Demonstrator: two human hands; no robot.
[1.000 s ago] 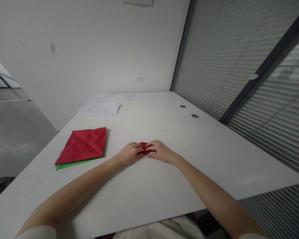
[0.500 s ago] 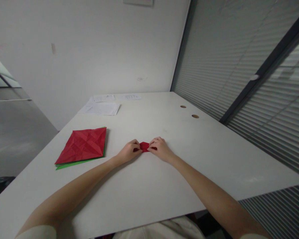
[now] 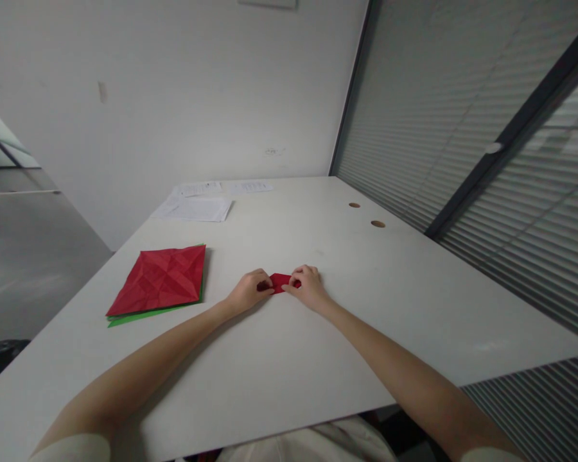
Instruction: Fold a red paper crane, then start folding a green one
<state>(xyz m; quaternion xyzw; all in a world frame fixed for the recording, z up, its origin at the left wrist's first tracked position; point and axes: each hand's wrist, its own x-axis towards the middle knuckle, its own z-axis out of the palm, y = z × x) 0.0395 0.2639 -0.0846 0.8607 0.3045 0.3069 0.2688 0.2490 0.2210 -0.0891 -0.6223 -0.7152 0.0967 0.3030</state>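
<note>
One white table (image 3: 289,237) spreads under folded red paper (image 3: 281,280); blinds (image 3: 433,128) hang alongside.

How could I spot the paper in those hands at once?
On the white table, look between the left hand and the right hand. The red paper they pinch is small, unlike the wide, creased red sheet lying over green paper to the left.

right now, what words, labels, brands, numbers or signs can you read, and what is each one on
No text is readable.
White printed paper sheets, back left on the white table: print too small and blurred.
Small dark marks on the white wall: too faint to tell if they are writing.
Small folded red paper and creased red paper square: no text visible.
</note>
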